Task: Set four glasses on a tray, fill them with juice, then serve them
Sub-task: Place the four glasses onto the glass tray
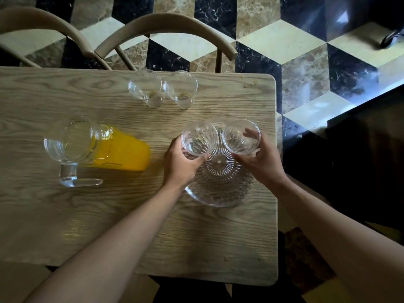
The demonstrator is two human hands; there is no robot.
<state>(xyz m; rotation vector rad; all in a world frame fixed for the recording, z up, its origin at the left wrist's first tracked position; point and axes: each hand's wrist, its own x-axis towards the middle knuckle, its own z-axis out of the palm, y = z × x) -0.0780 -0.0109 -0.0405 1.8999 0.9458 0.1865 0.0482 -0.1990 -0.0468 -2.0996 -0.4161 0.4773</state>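
A round ribbed clear glass tray (220,189) lies on the wooden table near its right edge. My left hand (179,162) grips an empty glass (199,138) over the tray's far left part. My right hand (260,159) grips a second empty glass (240,136) over the tray's far right part. I cannot tell whether either glass touches the tray. Two more empty glasses (146,88) (181,89) stand side by side near the far edge of the table. A clear jug of orange juice (98,147) stands at the left, its handle towards me.
The wooden table (87,215) ends at a rounded right edge just past the tray. Two curved chair backs (166,25) stand behind the far edge. A patterned marble floor and a dark cabinet (360,160) lie to the right.
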